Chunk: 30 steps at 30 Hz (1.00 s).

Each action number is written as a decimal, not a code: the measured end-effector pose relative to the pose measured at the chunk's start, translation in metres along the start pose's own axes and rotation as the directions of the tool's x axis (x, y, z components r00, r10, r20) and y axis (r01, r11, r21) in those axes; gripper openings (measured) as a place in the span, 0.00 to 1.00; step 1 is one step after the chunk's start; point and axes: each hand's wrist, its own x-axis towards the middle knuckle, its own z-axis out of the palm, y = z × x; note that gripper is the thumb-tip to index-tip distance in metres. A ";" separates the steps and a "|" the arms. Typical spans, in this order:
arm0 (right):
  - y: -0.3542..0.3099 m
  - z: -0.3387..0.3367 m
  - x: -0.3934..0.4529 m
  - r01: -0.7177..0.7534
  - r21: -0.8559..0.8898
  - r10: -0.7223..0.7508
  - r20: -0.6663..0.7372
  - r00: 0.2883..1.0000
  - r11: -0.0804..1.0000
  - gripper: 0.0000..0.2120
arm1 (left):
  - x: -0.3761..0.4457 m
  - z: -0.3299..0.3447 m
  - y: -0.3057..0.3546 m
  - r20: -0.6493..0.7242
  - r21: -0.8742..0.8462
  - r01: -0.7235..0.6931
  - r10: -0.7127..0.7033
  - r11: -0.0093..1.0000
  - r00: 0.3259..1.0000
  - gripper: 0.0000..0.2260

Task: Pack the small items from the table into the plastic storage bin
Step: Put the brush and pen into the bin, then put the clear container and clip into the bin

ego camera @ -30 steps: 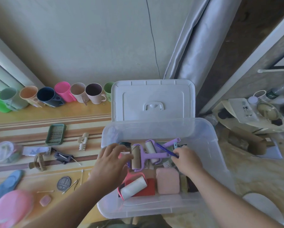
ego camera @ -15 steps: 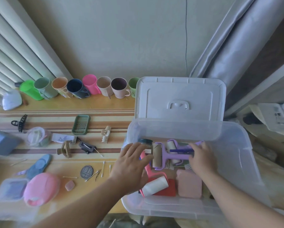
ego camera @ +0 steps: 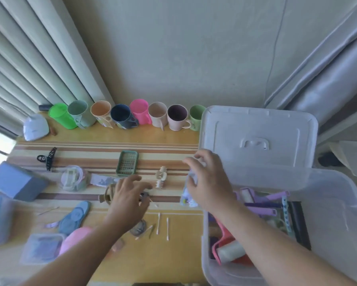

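The clear plastic storage bin stands at the right, its lid propped upright behind it. Inside lie purple lint rollers and a pink roller with a white roll. My left hand hovers over the table with fingers spread, above a small dark clip, holding nothing. My right hand is at the bin's left wall, fingers curled round a clear plastic packet; the view is blurred there. A beige hair clip and a green soap tray lie between the hands and the wall.
A row of coloured mugs lines the wall. Cotton swabs, a brown clip, a blue insole shape, a pink item, a black claw clip, a round clear container and a blue box lie on the table.
Both hands have come out of the bin and moved left over the table. The right hand now grips a clear packet. The view has swung left.
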 end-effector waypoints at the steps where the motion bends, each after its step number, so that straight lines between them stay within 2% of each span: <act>1: -0.016 0.022 0.013 -0.017 0.021 0.016 0.053 0.998 1.000 0.22 | 0.001 -0.007 -0.030 0.010 0.029 0.059 -0.060 0.998 0.998 0.14; 3: -0.038 0.065 0.035 -0.187 0.036 0.177 0.196 0.964 0.982 0.24 | 0.001 -0.020 -0.082 0.016 0.067 0.167 -0.169 0.984 0.986 0.16; 4: -0.043 0.086 0.043 -0.325 0.036 0.305 0.266 0.915 0.945 0.27 | 0.000 -0.025 -0.106 0.020 0.083 0.208 -0.210 0.975 0.977 0.16; 6: -0.044 0.125 0.055 -0.565 -0.021 0.529 0.380 0.759 0.825 0.35 | -0.005 -0.032 -0.147 0.033 0.117 0.262 -0.268 0.958 0.963 0.16; 7: -0.039 0.142 0.056 -0.612 -0.083 0.587 0.410 0.698 0.787 0.37 | -0.007 -0.034 -0.165 0.037 0.126 0.266 -0.272 0.956 0.961 0.16; 10: -0.026 0.181 0.048 -0.575 -0.271 0.625 0.485 0.612 0.772 0.38 | -0.011 -0.042 -0.203 0.053 0.133 0.265 -0.273 0.955 0.960 0.19; 12: -0.024 0.200 0.041 -0.510 -0.292 0.575 0.572 0.586 0.809 0.34 | -0.009 -0.047 -0.221 0.029 0.156 0.279 -0.287 0.947 0.958 0.18; 14: -0.027 0.208 0.036 -0.457 -0.271 0.518 0.612 0.597 0.847 0.24 | -0.001 -0.050 -0.234 0.007 0.152 0.297 -0.302 0.943 0.953 0.26; 18: -0.032 0.209 0.025 -0.428 -0.270 0.505 0.513 0.694 0.862 0.03 | 0.021 -0.061 -0.247 0.031 0.105 0.413 -0.418 0.905 0.908 0.40; 20: -0.035 0.203 0.024 -0.432 -0.262 0.505 0.473 0.722 0.863 0.04 | 0.037 -0.067 -0.256 0.079 0.158 0.407 -0.422 0.900 0.903 0.46; 23: -0.040 0.187 0.027 -0.450 -0.211 0.496 0.416 0.762 0.868 0.07 | 0.060 -0.071 -0.268 0.186 0.253 0.297 -0.348 0.921 0.919 0.54; 26: -0.043 0.167 0.031 -0.479 -0.146 0.494 0.412 0.766 0.865 0.11 | 0.073 -0.067 -0.270 0.278 0.235 0.264 -0.325 0.936 0.904 0.54; 30: -0.044 0.143 0.030 -0.494 -0.096 0.482 0.443 0.756 0.864 0.17 | 0.079 -0.062 -0.270 0.271 0.233 0.282 -0.341 0.931 0.900 0.54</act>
